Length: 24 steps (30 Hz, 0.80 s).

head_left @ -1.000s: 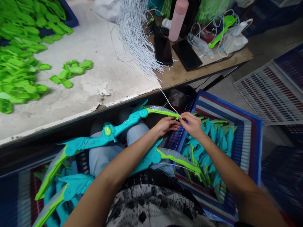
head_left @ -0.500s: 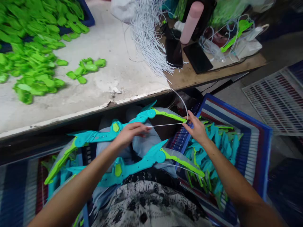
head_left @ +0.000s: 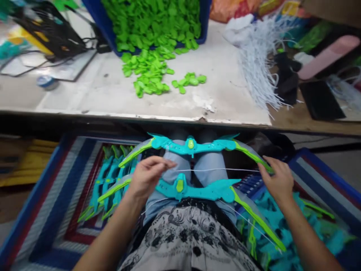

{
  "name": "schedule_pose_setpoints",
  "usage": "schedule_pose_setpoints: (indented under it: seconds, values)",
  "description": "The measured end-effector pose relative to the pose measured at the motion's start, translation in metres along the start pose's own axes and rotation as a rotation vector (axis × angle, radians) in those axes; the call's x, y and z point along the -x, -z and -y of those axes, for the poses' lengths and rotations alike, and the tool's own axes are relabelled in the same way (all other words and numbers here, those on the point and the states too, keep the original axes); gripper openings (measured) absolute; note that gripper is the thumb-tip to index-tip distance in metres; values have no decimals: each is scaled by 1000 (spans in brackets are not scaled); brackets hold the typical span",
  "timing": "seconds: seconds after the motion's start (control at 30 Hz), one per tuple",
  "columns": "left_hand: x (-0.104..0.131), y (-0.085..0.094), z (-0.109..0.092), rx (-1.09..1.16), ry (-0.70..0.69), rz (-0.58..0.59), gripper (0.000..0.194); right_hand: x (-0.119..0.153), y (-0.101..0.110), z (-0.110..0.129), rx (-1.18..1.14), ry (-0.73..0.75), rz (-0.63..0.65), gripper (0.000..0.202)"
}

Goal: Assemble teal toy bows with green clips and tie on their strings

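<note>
Two turquoise toy bows with green limbs lie across my lap, an upper bow [head_left: 208,147] over the knees and a lower bow [head_left: 197,191] near the waist. My right hand [head_left: 278,177] grips the right tip of the upper bow. A white string [head_left: 214,169] runs from there leftward to my left hand [head_left: 149,175], whose fingers are pinched on its end, between the two bows. A string also hangs along the right limb of the lower bow.
A worktable [head_left: 93,94] stands ahead with green parts [head_left: 153,69], a blue crate [head_left: 207,22], white strings [head_left: 256,64], a phone [head_left: 321,99] and a pink bottle [head_left: 328,56]. Crates of bows [head_left: 105,173] flank both knees.
The view has turned left. My left hand has drawn the string out leftward, away from the right tip. The string's other end no longer arcs above my right hand.
</note>
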<state>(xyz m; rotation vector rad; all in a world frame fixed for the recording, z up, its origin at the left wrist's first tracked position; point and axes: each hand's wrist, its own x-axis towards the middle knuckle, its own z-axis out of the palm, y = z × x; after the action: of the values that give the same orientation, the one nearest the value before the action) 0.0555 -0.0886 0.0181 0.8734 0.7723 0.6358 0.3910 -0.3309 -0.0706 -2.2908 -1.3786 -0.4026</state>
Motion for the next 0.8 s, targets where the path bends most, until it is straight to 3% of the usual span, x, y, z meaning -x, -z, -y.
schedule_pose_setpoints:
  seconds: [0.07, 0.17, 0.27, 0.33, 0.43, 0.53, 0.67, 0.8]
  values:
    - [6, -11, 18, -10, 77, 36, 28, -30, -12, 46, -114, 127, 4, 25]
    - [13, -22, 33, 22, 149, 112, 28, -66, -47, 135, -299, 405, 145, 26]
    - [15, -29, 36, 81, 161, 128, 23, -84, -89, 215, -265, 551, 358, 41]
    - [16, -30, 34, 121, 144, 99, 25, -90, -110, 244, -167, 564, 495, 52]
    - [18, -24, 28, 134, 86, 12, 23, -101, -119, 246, -147, 573, 609, 55]
    - [18, -8, 19, 108, -14, -93, 20, -116, -111, 216, -385, 609, 705, 48]
    - [8, 22, 3, 41, -162, -391, 20, -135, -99, 181, -649, 462, 873, 43]
    - [-13, 49, -15, -72, -320, -653, 22, -141, -98, 173, -682, 331, 1006, 45]
